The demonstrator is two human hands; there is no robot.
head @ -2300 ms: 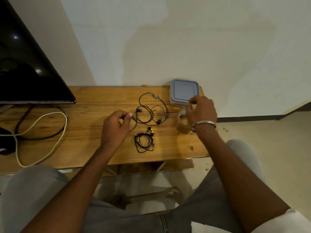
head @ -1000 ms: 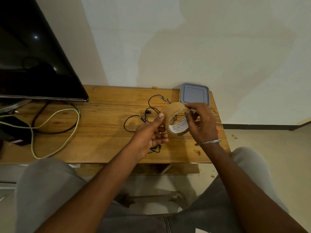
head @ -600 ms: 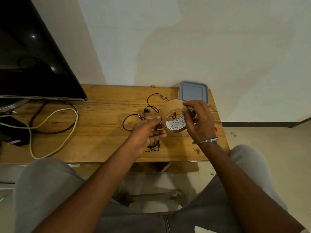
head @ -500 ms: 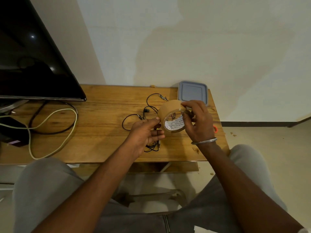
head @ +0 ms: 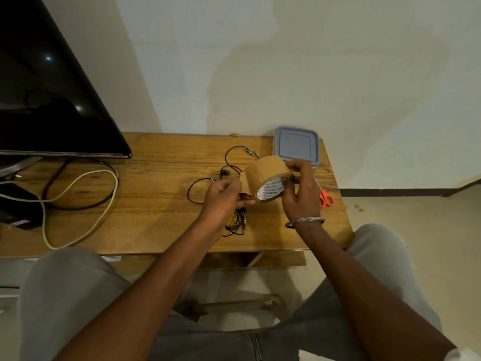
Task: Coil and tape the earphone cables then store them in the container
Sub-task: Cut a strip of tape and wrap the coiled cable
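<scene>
Right hand (head: 299, 196) grips tape (head: 268, 173) roll by rim, held above table (head: 156, 204). Left hand (head: 223, 201) has fingers curled, pinching tape's free end just beside roll. Loose cable (head: 225, 173) sprawls on table behind hands. Coiled cable (head: 238, 225) lies near edge, partly hidden under left wrist. Container (head: 296, 145), lid on, sits at far right corner. Scissors (head: 325, 198) lie right of right hand.

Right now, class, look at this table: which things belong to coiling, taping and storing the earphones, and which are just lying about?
For the job: tape roll, held by the left hand and right hand; loose earphones; coiled earphones; lidded container; scissors, probably for cutting tape.
Lying about: television; cream cable; black cable; black box.
</scene>
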